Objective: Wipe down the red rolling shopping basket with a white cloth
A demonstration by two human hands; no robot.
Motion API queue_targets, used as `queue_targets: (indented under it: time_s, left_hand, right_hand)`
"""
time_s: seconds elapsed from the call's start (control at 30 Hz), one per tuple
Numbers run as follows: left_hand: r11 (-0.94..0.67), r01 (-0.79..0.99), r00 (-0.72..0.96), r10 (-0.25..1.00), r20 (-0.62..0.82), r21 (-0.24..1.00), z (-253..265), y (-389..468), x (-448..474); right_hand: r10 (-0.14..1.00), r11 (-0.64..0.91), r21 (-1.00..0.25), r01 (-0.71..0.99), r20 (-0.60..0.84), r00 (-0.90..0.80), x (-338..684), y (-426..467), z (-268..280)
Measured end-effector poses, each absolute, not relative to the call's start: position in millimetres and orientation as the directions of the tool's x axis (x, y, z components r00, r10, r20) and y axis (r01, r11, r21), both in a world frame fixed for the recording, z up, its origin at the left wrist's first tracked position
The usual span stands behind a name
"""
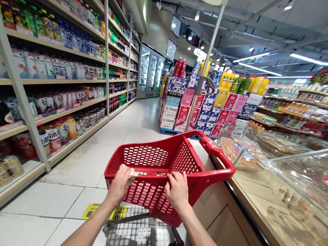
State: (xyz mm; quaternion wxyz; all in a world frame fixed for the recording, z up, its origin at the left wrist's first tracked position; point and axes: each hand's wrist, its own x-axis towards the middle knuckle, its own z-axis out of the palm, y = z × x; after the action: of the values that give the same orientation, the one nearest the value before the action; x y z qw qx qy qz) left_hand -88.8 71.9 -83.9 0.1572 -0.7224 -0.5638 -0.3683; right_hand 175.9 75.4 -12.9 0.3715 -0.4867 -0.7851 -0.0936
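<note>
A red perforated plastic shopping cart [151, 179] stands at the person's twelve o'clock, handle [214, 147] toward two; the right hand [177, 188] grips its near rim, the left hand [122, 177] too, maybe pinching something pale [133, 173] I can't make out.

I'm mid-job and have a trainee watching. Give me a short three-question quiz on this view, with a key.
1. What colour is the cart?
2. True or false: the left hand and right hand are both on the cart's near side.
3. What stands ahead, beyond the cart? A) a sofa; B) stacked boxes; C) a coat rack

Key: 1. Red; 2. True; 3. B
</note>
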Motion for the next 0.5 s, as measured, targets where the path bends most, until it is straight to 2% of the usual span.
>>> queue_targets:
  time_s: [0.07,0.13,0.23,0.37,0.43,0.5]
  left_hand:
    - [-0.424,0.891,0.230,0.733,0.640,0.164,-77,80,-52]
    - [-0.468,0.871,0.290,0.732,0.616,0.147,-74,85,-36]
    - [-0.432,0.893,0.258,0.721,0.643,0.126,-82,82,-63]
    - [-0.291,0.946,0.100,0.683,0.724,0.144,-92,76,-105]
    - [-0.312,0.940,0.124,0.688,0.715,0.137,-90,78,-90]
    - [-0.405,0.907,0.232,0.704,0.671,0.112,-84,82,-59]
  right_hand:
    - [0.691,0.530,-0.191,0.826,0.661,-0.291,179,75,-12]
    - [0.687,0.556,-0.168,0.814,0.644,-0.336,183,75,-11]
    - [0.680,0.569,-0.166,0.805,0.646,-0.347,188,74,-13]
    - [0.670,0.565,-0.205,0.799,0.679,-0.299,182,73,-17]
    - [0.666,0.563,-0.218,0.797,0.690,-0.283,178,72,-19]
    - [0.662,0.567,-0.213,0.796,0.693,-0.286,177,70,-19]
